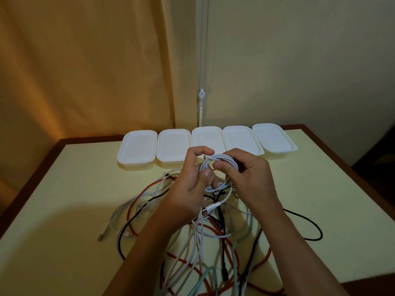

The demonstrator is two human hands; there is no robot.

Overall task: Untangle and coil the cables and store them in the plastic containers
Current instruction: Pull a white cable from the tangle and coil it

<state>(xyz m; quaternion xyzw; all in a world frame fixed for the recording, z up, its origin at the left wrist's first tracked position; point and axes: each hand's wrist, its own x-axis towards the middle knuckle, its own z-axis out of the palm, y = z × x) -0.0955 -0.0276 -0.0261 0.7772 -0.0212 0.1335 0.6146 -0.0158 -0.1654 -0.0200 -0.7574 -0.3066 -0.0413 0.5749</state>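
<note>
A white cable coil [215, 167], raised above the tangled cables [192, 231] at the tabletop [74, 189] centre, is clamped by left hand [190, 184] and right hand [245, 178] fingers, apparently retaining its loops, with lidded plastic containers [207, 144] at 12 o'clock.

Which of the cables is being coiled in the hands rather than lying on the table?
The white cable: both hands grip its loops above the table, while the red cable, black cable and pale green cable lie tangled below.

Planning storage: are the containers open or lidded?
Lidded. All five containers show flat white lids seated on their rims; none shows an open interior.
</note>
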